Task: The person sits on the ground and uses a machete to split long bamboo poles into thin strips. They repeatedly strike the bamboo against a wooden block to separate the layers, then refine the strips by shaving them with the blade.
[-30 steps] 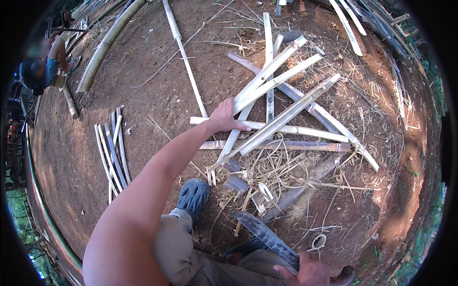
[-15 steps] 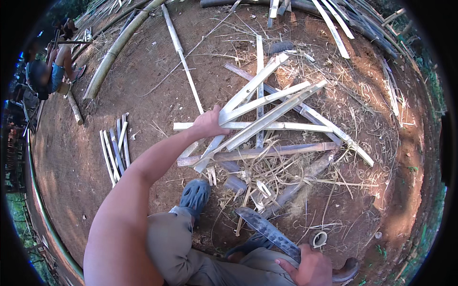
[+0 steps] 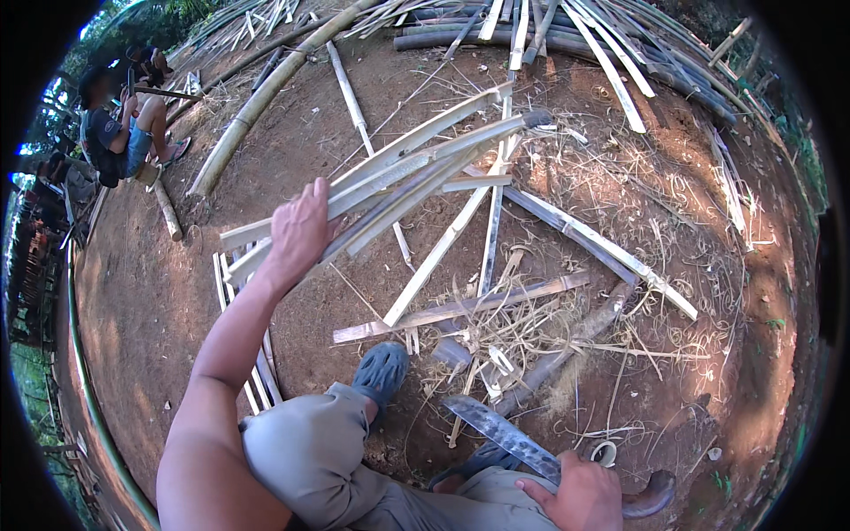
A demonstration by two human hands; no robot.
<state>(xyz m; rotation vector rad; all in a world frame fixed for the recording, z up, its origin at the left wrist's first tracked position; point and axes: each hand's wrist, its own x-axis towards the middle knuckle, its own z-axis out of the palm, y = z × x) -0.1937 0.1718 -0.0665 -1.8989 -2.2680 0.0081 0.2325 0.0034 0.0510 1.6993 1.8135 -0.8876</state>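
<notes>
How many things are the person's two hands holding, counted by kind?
Bundle of split bamboo strips, in the left hand: 1
Large knife, in the right hand: 1
Total: 2
The number of strips in the bundle cannot be told.

an outdoor bamboo-working yard, on bare reddish earth [image 3: 177, 292] rather than any floor. split bamboo strips [image 3: 443, 257] lie criss-crossed over the ground, with thin shavings and curls [image 3: 496, 345] scattered among them. whole bamboo poles [image 3: 266, 97] and longer cut lengths are stacked along the far edge [image 3: 549, 26]. a neat little row of finished slats [image 3: 257, 354] lies to the left on the dirt. green foliage [image 3: 159, 18] borders the yard at the top left, so it sits in the open. another person [image 3: 115, 133] sits on the ground at the far left. a broad-bladed knife [image 3: 505, 434] shows near the bottom, a hand tool for this kind of splitting work.
</notes>
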